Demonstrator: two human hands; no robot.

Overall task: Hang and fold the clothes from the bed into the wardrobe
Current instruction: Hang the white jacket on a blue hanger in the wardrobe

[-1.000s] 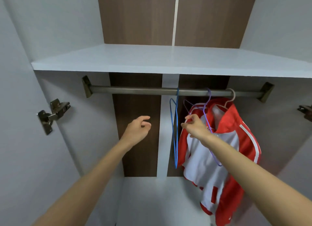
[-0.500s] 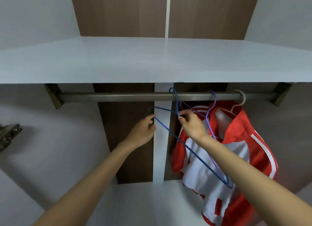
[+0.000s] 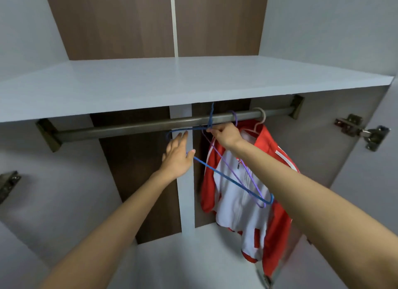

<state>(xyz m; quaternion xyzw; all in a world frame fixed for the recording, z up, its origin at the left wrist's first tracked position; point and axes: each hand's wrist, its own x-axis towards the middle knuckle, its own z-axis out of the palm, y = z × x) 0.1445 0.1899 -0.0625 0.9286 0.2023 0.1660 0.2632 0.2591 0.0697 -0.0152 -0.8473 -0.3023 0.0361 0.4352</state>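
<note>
Left wall: a door hinge plate [image 3: 8, 186], nothing hung on this end of the rail [image 3: 120, 129].

Mid-rail: my left hand [image 3: 177, 154] is open, fingers straight and pointing up. The thumb touches the lower wire of the blue hanger [image 3: 224, 176], steadying its left end so it does not swing.

Just right of it, my right hand [image 3: 225, 135] pinches the same hanger at its neck, right under the rail. The hook rises behind the shelf [image 3: 193, 84] edge. I cannot tell whether it is clear of the rail. The hanger sits tilted, right end low across my right forearm. I judge I am taking it off for a garment from the bed. No bed in view.

Next: a purple hanger [image 3: 236, 118], empty, hooked on the rail and close against the blue one. Snag risk.

Right end: a red and white jacket [image 3: 232, 204] already hangs from a white hanger [image 3: 263, 116], one piece done.

Far right: door hinge [image 3: 364, 131].
</note>
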